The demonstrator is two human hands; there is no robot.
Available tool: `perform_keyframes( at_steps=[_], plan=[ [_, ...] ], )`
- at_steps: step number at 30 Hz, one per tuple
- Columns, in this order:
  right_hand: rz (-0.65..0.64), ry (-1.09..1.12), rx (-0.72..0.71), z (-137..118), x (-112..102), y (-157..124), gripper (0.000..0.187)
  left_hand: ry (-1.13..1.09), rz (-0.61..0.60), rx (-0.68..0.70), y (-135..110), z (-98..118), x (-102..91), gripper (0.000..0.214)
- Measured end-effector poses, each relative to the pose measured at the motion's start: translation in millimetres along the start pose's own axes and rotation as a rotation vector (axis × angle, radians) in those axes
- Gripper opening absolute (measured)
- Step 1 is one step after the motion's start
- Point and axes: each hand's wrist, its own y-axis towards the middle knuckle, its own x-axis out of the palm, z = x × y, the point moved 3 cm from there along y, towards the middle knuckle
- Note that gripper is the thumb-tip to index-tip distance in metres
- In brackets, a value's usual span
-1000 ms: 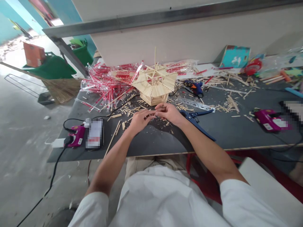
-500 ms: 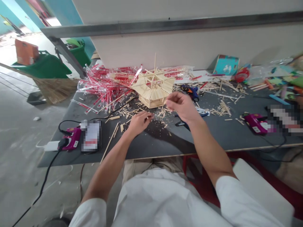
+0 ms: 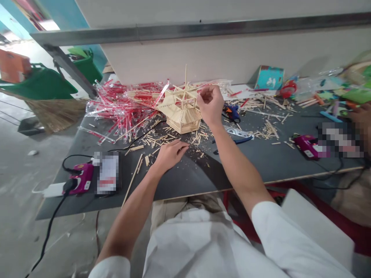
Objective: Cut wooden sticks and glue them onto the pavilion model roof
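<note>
A model house (image 3: 183, 116) built from thin wooden sticks stands on the dark table, with a sloped, many-sided roof and one tall upright stick. My right hand (image 3: 212, 105) is raised at the right side of its roof, thumb and fingertips pinched together. Whatever is between those fingertips is too small to make out. In front of the model my left hand (image 3: 171, 155) rests low over the table, fingers loosely stretched and no object visible in them. Short cut stick pieces (image 3: 156, 139) lie scattered around the model's base.
Red-and-clear plastic wrappers (image 3: 116, 108) heap at the left back. A blue glue gun (image 3: 232, 112) and dark-handled cutting tool (image 3: 242, 140) lie right of the model. Phone (image 3: 108, 173) and purple power adapter (image 3: 82, 178) sit left. At the right edge is another person's hand (image 3: 362, 117).
My right hand has risen from beside the model's base to its roof, still pinched. My left hand has barely moved. The view has shifted slightly, and another person's hand now shows at the right.
</note>
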Motion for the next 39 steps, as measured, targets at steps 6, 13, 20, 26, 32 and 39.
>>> perform_keyframes(
  at_steps=[6,13,20,26,32,39],
  plan=[
    [-0.042,-0.061,-0.018,-6.4,-3.2,2.9,0.017,0.034,-0.044,0.002,-0.4,2.3,2.7,0.023],
    [-0.093,0.022,0.068,2.1,-3.2,9.9,0.021,0.034,-0.078,-0.015,-0.4,2.3,1.5,0.025],
    [-0.138,0.077,0.18,20.4,-1.0,15.9,0.023,0.045,-0.098,-0.033,-0.1,-1.0,0.8,0.027],
    [-0.138,0.059,0.204,18.3,-2.7,16.7,0.029,0.053,-0.129,-0.039,0.8,-0.8,1.5,0.028],
    [-0.07,-0.105,0.076,-8.0,-4.9,17.4,0.022,0.072,-0.137,-0.045,0.0,-0.8,1.2,0.027],
    [-0.057,-0.101,0.108,-20.6,-3.5,15.1,0.022,0.077,-0.158,-0.049,0.7,-1.0,1.7,0.027]
  ],
)
